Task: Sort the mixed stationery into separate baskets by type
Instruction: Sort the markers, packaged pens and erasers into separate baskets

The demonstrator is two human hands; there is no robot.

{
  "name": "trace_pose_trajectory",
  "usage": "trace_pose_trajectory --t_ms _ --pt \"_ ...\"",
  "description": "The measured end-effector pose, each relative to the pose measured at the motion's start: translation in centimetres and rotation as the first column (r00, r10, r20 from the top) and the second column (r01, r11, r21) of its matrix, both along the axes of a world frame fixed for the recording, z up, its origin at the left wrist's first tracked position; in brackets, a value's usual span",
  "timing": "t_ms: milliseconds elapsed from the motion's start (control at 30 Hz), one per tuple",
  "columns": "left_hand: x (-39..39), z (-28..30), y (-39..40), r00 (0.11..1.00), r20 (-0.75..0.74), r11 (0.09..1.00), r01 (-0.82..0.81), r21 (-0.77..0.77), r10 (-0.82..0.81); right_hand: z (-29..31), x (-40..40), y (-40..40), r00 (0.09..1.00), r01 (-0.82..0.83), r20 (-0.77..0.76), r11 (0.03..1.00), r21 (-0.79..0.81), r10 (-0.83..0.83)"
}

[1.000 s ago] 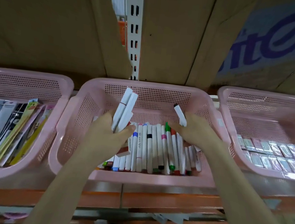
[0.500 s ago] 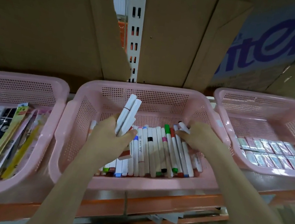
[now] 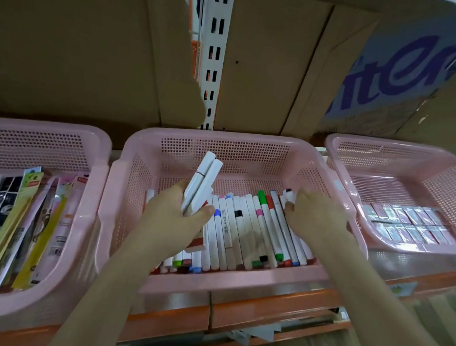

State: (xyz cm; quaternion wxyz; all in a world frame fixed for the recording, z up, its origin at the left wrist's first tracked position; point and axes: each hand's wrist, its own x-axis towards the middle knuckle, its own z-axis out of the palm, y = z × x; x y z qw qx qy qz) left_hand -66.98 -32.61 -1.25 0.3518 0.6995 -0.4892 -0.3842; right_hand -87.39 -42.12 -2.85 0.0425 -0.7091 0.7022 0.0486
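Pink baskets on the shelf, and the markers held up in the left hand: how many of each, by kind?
Pink baskets: 3: left basket with packaged items, middle basket with markers, right basket with small wrapped packs.
White markers held upright by the left hand: 2.
Total: 5.

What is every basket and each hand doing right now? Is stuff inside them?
left hand: grips two white markers, tilted up above the row
right hand: fingers curled on a black-tipped marker at the row's right end
middle basket: holds a row of markers lying flat
left basket: holds packaged items leaning
right basket: holds wrapped small packs, flat
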Motion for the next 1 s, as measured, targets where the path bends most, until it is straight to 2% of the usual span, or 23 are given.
trace_pose_trajectory --t_ms 100,167,233,300,400,500,567,667,733,767,800,833,933,1000 --pt "-0.2 0.0 0.2 0.999 0.037 1.0 0.008 0.011 -0.009 -0.1 -0.7 0.0 0.99 -0.041 -0.13 0.988 0.147 0.06" --pt "-0.5 0.1 0.1 0.998 0.06 1.0 0.02 0.016 -0.02 0.0 -1.1 0.0 0.993 -0.057 -0.091 0.988 0.144 0.07" --pt "-1.0 0.1 -0.2 0.995 0.09 0.999 0.041 0.014 -0.042 0.5 -1.3 -0.1 0.998 -0.039 0.058 0.999 0.037 0.037" --pt "-1.7 0.1 -0.6 0.989 0.135 0.998 0.057 0.009 -0.058 1.6 -1.1 0.2 0.956 -0.066 0.283 0.996 -0.067 0.083" --pt "-3.2 -0.2 -1.5 0.979 0.189 0.997 0.075 0.002 -0.073 3.2 0.1 1.4 0.82 -0.224 0.517 0.969 -0.107 0.247" --pt "-5.4 -0.2 -2.5 0.962 0.234 0.99 0.138 0.018 -0.138 3.5 0.0 1.6 0.623 -0.298 0.727 0.947 -0.119 0.288" --pt "-7.0 -0.1 -3.0 0.953 0.247 0.985 0.171 0.033 -0.174 3.7 -0.9 1.0 0.542 -0.329 0.788 0.937 -0.121 0.292" --pt "-8.6 -0.2 -3.7 0.956 0.245 0.986 0.143 0.091 -0.161 4.1 -2.5 -0.3 0.444 -0.258 0.863 0.956 -0.136 0.243" --pt "-9.0 -0.3 -4.0 0.958 0.262 0.991 0.097 0.097 -0.119 4.7 -3.6 -1.4 0.305 -0.139 0.941 0.984 -0.111 0.149" --pt "-9.0 -0.4 -4.1 0.963 0.251 0.993 0.075 0.091 -0.095 5.2 -4.1 -2.0 0.264 -0.103 0.956 0.989 -0.105 0.129" --pt "-9.0 -0.4 -4.1 0.968 0.24 0.994 0.057 0.089 -0.077 5.4 -4.5 -2.6 0.277 -0.088 0.95 0.988 -0.125 0.145" --pt "-9.0 -0.5 -4.1 0.968 0.244 0.995 0.042 0.095 -0.064 5.7 -4.9 -3.0 0.329 -0.091 0.925 0.982 -0.167 0.188" --pt "-9.0 -0.7 -4.1 0.953 0.302 0.993 -0.009 0.117 -0.027 5.7 -5.2 -3.9 0.602 -0.173 0.709 0.927 -0.333 0.368" --pt "-9.0 -0.7 -4.0 0.946 0.325 0.989 -0.027 0.144 -0.022 5.0 -4.8 -4.1 0.756 -0.257 0.515 0.906 -0.335 0.405"
